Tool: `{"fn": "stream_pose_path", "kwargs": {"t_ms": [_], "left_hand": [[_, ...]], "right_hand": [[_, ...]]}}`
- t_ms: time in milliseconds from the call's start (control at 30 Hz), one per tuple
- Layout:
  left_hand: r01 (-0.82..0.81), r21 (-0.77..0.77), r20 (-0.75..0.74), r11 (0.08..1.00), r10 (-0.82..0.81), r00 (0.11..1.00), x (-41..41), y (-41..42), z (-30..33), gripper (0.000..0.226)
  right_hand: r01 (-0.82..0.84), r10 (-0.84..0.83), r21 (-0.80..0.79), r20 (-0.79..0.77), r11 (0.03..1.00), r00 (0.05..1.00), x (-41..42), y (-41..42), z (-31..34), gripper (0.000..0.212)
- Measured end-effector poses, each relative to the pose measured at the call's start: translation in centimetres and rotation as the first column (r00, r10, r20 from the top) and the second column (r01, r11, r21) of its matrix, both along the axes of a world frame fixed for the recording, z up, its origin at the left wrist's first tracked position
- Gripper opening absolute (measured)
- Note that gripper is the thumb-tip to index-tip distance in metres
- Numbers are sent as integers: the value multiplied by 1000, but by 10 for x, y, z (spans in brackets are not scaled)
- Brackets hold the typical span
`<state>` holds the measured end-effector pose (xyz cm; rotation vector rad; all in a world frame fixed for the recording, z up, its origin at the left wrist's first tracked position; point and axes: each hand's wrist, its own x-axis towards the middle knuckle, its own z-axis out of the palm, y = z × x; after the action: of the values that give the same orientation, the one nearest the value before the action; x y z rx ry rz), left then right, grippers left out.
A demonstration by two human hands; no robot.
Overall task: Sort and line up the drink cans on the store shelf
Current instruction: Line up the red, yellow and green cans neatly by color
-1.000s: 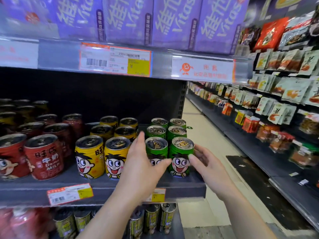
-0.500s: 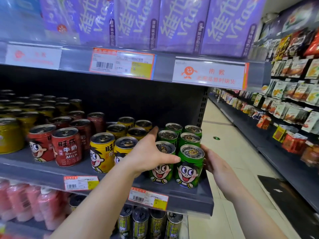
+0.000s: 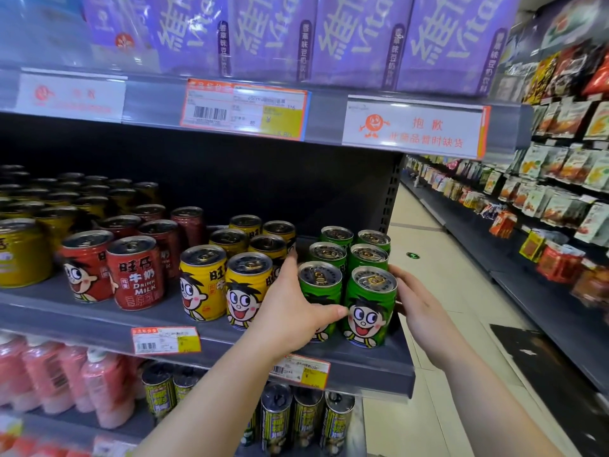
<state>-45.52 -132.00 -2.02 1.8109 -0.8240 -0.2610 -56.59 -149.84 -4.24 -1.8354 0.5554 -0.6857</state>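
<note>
On the grey shelf [image 3: 99,319] stand two rows of green cans, with yellow cans [image 3: 202,282] to their left and red cans [image 3: 136,272] further left. My left hand [image 3: 290,311] wraps the front-left green can [image 3: 321,285], thumb across its front. My right hand [image 3: 417,308] presses its fingers against the right side of the front-right green can [image 3: 369,305]. Both front cans stand upright, touching each other, faces forward.
Dark gold cans [image 3: 23,252] fill the shelf's far left. Purple cartons [image 3: 356,37] sit on the shelf above, pink bottles [image 3: 105,387] and striped cans [image 3: 306,420] below. The shelf ends just right of the green cans; the aisle floor [image 3: 438,278] and snack racks [image 3: 560,192] lie beyond.
The view has shifted left and nearer. Both hands stay on the two front green cans, which have slid slightly toward the shelf's front right.
</note>
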Motion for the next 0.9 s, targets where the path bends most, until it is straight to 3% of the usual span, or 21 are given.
{"fn": "stream_pose_path", "kwargs": {"t_ms": [200, 367, 467, 567, 633, 733, 900], "left_hand": [[-40, 27, 51, 999, 39, 998, -3, 4, -13, 75], [-110, 3, 159, 994, 109, 981, -9, 9, -25, 61], [-203, -17, 271, 979, 200, 942, -16, 16, -37, 79], [-250, -99, 376, 963, 269, 887, -23, 21, -40, 84], [-256, -103, 395, 961, 276, 876, -21, 21, -43, 84], [-269, -36, 369, 963, 263, 892, -17, 19, -45, 83], [-273, -8, 377, 962, 256, 890, -14, 18, -45, 77]], "right_hand": [[-5, 7, 67, -30, 998, 1000, 10, -5, 6, 32], [-12, 15, 72, -46, 997, 999, 16, -11, 3, 34], [-12, 14, 68, -23, 998, 1000, 16, -14, 3, 33], [190, -190, -8, 36, 982, 981, 15, -24, 5, 29], [244, -246, -72, -13, 967, 969, 16, -33, 7, 34], [109, -128, -141, -132, 984, 983, 25, -41, 12, 46], [69, -101, -221, -138, 973, 985, 40, -52, 12, 35]]}}
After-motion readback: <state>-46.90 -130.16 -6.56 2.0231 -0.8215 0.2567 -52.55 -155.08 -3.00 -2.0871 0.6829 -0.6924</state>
